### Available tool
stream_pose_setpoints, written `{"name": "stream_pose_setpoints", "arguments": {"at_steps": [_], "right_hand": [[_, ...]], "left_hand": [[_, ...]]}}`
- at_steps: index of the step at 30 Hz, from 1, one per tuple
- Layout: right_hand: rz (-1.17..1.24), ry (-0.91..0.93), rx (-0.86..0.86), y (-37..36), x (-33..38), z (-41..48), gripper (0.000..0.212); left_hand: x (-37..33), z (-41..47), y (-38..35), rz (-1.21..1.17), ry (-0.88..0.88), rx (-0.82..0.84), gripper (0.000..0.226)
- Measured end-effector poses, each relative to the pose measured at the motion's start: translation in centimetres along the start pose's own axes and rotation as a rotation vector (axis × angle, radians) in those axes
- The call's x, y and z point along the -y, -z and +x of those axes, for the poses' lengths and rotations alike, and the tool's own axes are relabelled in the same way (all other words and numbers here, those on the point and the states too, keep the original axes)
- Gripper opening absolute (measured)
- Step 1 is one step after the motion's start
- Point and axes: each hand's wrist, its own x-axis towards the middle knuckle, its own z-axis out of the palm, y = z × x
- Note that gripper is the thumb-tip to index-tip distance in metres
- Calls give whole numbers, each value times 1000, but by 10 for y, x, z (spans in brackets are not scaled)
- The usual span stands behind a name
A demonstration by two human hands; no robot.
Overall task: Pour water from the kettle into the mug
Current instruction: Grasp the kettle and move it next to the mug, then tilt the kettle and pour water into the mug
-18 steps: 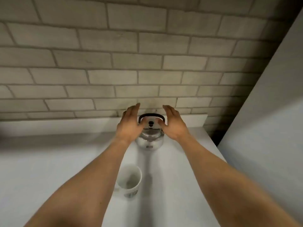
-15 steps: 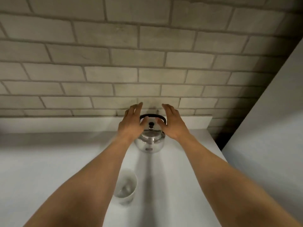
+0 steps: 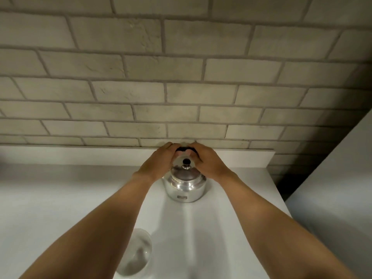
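Observation:
A shiny steel kettle with a black lid knob stands on the white counter near the back wall. Its black arched handle is almost wholly covered by my hands. My left hand curls over the handle from the left, and my right hand wraps it from the right, fingers closed. A white mug stands upright on the counter nearer to me, partly hidden behind my left forearm.
The white counter has a low white backsplash ledge under a grey brick wall. A tall white panel rises at the right, with a dark gap beside the counter's right edge.
Both hands were open beside the kettle handle; now their fingers have closed over it. The view has shifted, so the mug sits lower in the frame.

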Motion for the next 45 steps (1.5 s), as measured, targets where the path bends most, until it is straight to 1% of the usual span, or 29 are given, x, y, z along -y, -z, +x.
{"name": "stream_pose_setpoints", "arguments": {"at_steps": [3,5,9,13,16,20,22,24,26,27,29,30,33,35,39,45], "right_hand": [[6,21,-59,15,11,-10,33],[18,35,-88,28,25,-21,29],[28,16,-106,52,57,-51,24],[39,-13,-135,63,88,-91,23],[30,4,-160,64,104,-123,26],[67,-32,-154,62,117,-163,25],[63,-41,-142,61,120,-180,21],[67,-59,-125,61,123,-194,17],[59,-63,-118,61,126,-207,15],[54,-60,-119,61,128,-212,15],[49,-52,-125,61,132,-221,14],[49,-47,-126,62,135,-224,14],[46,-42,-119,62,141,-232,15],[39,-45,-119,62,144,-235,15],[23,-35,-131,61,150,-239,16],[-15,-25,-132,59,162,-235,15]], "left_hand": [[-17,-10,13,-13,-64,-19,32],[-32,-20,23,-23,-99,-42,33],[-63,-49,38,-52,-97,-81,31],[-91,-93,44,-26,-156,-128,28],[-107,-124,40,-80,-128,-120,30],[-118,-161,30,-143,-117,-125,32],[-121,-181,23,-184,-119,-190,35],[-123,-207,13,-198,-102,-321,42],[-124,-237,0,-107,-161,-426,44],[-123,-251,-8,-43,-229,-434,44],[-121,-272,-27,59,-336,-375,47],[-121,-279,-35,96,-350,-336,50],[-126,-290,-47,151,-292,-283,61],[-129,-292,-47,143,-265,-277,64],[-132,-295,-47,110,-284,-274,64],[-136,-299,-46,26,-243,-306,56]]}}
